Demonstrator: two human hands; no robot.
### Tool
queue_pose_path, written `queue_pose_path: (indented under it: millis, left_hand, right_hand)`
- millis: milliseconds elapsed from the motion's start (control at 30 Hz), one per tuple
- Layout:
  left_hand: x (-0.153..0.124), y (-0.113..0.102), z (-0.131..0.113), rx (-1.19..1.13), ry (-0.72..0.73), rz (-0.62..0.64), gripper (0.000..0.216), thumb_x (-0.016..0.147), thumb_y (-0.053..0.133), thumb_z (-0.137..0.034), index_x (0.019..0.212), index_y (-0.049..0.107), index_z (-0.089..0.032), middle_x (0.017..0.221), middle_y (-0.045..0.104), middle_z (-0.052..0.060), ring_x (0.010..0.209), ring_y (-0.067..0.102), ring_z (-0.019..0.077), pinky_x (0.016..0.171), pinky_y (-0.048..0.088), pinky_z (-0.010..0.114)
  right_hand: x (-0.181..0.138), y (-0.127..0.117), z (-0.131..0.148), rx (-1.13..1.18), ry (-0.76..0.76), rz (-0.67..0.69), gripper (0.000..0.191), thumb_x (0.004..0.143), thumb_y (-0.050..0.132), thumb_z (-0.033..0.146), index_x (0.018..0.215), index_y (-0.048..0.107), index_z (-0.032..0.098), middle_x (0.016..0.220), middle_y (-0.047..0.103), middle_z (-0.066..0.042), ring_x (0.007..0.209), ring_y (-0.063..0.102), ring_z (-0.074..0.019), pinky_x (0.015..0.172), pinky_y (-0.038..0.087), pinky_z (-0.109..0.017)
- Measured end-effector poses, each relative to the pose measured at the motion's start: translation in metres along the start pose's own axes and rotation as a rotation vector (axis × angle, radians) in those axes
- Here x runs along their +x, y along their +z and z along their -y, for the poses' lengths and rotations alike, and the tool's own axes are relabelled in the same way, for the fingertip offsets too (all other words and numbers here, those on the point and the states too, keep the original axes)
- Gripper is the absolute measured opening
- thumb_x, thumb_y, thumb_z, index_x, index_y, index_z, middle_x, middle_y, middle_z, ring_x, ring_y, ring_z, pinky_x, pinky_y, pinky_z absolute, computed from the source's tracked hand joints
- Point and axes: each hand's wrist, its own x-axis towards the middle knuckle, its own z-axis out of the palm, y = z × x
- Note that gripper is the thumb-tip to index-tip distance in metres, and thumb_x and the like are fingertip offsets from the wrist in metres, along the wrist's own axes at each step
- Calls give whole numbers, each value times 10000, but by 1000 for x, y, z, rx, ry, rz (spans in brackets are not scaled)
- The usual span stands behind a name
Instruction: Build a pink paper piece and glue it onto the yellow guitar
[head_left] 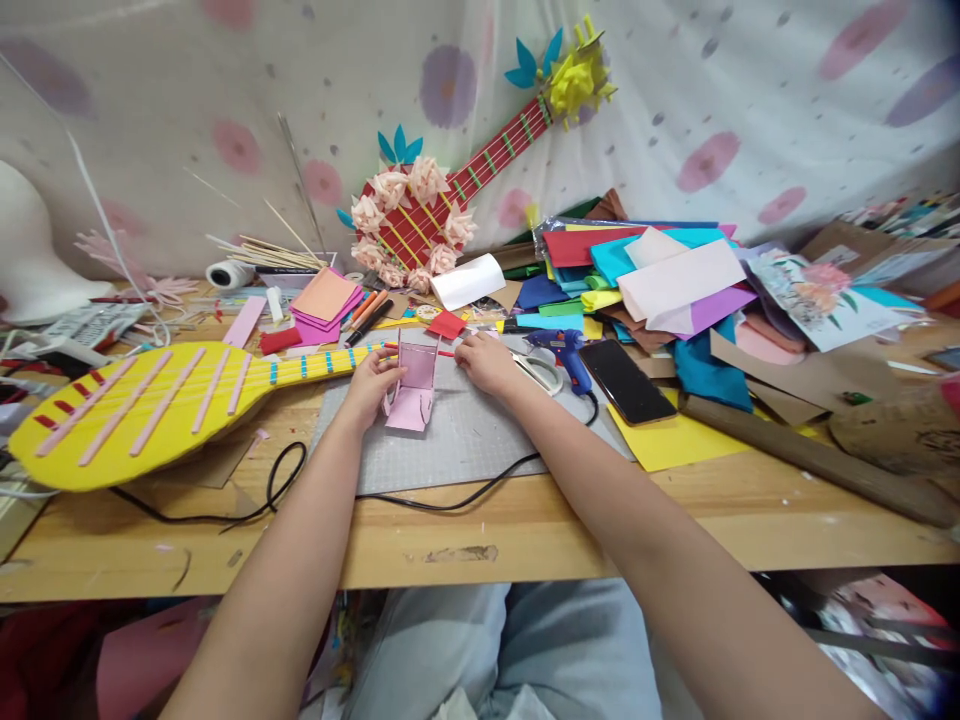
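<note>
Two bare hands close on a folded pink paper form (414,388) on the grey cutting mat (480,440) - the left hand (371,385) clamped on its left flap, the right hand (487,362) at its upper right corner, fingers curled, grip unclear. The form lies between them, long axis pointing away from the person. Matte card, creased walls; a yellow cardboard guitar (150,410) lies left, a blue glue gun (561,350) right, on the wooden surface (525,530).
</note>
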Motion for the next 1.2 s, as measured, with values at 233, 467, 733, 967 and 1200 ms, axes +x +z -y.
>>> queue_pose_path:
  millis: [233,467,733,967,1200]
  left_hand:
    - [-1,2,4,33,37,-7,448,476,722,-165,865,502,-172,690,619,-35,600,573,104,620,448,247]
    - [3,2,8,58,62,5,455,447,760,-204,839,532,-163,823,663,23,740,618,149,733,479,306]
    - [-1,6,5,30,-54,3,531,408,780,-199,875,531,-154,743,661,28,649,627,176,676,496,347]
    - [6,1,10,60,-50,17,546,404,788,-202,859,488,-158,699,645,17,643,626,179,682,492,352]
    - [0,1,6,36,-37,88,530,476,760,-215,930,492,-166,755,661,28,654,635,174,671,500,336]
  right_hand:
    - [23,-26,-11,789,325,-547,155,840,402,258,895,532,194,823,601,-19,776,570,-123,707,429,-257]
    - [-26,-7,8,1115,340,-338,211,744,532,412,783,522,204,532,462,69,445,409,-62,445,325,-190]
    - [-35,0,25,1073,290,-116,149,713,552,323,746,519,181,648,627,10,546,506,-84,569,412,-224]
    - [-43,-8,32,519,158,-268,148,802,482,291,801,601,204,802,631,-6,665,522,-108,678,402,-238]
    - [-40,-3,27,643,205,-376,160,815,465,322,818,558,191,947,567,-55,776,540,-124,686,437,-250]
